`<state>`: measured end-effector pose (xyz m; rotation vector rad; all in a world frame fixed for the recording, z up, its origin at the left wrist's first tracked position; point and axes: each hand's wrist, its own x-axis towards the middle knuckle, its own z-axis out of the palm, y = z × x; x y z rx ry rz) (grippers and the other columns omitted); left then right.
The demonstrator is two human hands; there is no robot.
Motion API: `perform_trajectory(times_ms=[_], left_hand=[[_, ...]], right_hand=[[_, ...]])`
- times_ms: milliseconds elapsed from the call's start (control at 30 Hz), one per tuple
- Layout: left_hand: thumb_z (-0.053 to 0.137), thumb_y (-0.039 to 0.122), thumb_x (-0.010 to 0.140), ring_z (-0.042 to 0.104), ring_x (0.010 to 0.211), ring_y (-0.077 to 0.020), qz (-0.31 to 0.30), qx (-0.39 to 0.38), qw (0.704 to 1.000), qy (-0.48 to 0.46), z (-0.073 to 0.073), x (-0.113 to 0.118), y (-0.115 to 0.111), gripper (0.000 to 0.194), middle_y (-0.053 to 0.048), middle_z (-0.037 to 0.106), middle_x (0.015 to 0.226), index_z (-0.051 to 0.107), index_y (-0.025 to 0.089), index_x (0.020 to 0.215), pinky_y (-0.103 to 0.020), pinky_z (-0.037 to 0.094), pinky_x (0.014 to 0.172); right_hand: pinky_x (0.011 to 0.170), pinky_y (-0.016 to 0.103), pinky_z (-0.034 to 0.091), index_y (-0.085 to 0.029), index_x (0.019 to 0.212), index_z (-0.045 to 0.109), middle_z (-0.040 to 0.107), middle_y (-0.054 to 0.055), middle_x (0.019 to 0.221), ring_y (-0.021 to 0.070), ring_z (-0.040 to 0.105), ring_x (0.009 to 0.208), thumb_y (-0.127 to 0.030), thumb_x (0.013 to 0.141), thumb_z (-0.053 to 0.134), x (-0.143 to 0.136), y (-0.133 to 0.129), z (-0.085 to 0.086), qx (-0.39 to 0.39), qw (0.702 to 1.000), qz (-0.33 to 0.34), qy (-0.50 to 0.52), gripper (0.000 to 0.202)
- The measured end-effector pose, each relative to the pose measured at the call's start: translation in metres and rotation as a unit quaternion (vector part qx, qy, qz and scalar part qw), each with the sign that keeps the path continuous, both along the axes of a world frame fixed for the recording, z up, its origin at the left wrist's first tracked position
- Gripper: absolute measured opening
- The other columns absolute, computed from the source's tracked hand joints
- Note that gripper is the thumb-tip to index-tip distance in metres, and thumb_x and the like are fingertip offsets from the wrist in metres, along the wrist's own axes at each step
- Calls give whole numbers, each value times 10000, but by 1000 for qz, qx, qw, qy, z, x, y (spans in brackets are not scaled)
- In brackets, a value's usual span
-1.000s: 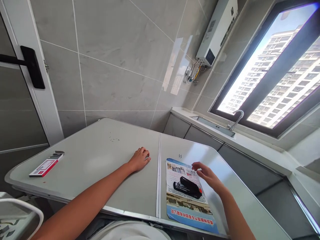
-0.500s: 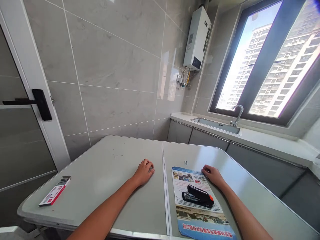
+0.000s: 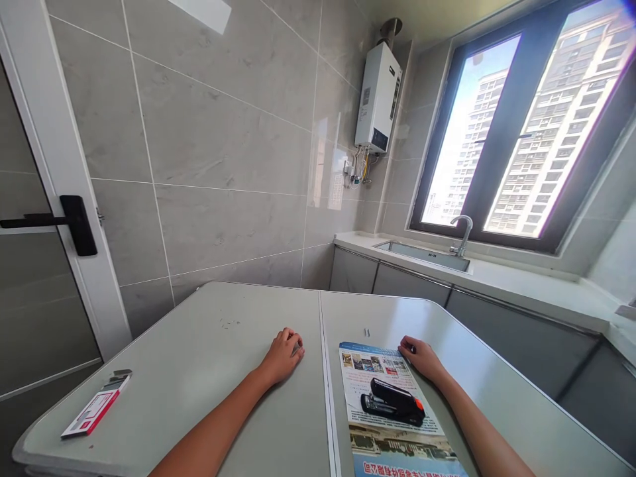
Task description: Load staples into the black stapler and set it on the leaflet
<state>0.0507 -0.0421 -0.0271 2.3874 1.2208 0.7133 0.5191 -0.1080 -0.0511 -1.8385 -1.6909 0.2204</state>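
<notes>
A black stapler (image 3: pixel 394 402) lies on a printed leaflet (image 3: pixel 355 382), nearer the right hand (image 3: pixel 421 358) than the left hand (image 3: pixel 283 358) — both curled, whether gripping anything I cannot tell — the leaflet's near edge cut off.

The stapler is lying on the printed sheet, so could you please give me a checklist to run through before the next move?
1. Stapler on the printed sheet: ok.
2. Both hands off the stapler: ok; the left hand is left of the table seam, the right hand by the sheet's far right corner.
3. Right hand off the sheet: cannot tell; its fingers are at the edge.
4. Left hand empty: cannot tell; the fingers curl over.
5. Two small strips off the sheet: ok, beyond its far edge.
6. Stapler loaded: cannot tell; its inside is hidden.
</notes>
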Motion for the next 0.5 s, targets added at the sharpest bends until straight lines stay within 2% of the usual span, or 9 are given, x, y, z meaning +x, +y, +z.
perform_trajectory(times_ms=[500], left_hand=[[488,353,1002,545,1147,-251,-7,-7,1000,-3,0,0,-1,216,-85,564,1215,654,228,1062,-443,463,1045]], right_hand=[[701,347,428,-237,746,589,686,33,718,230,599,700,-533,824,497,1,2,-4,4,1000,2,0,319]])
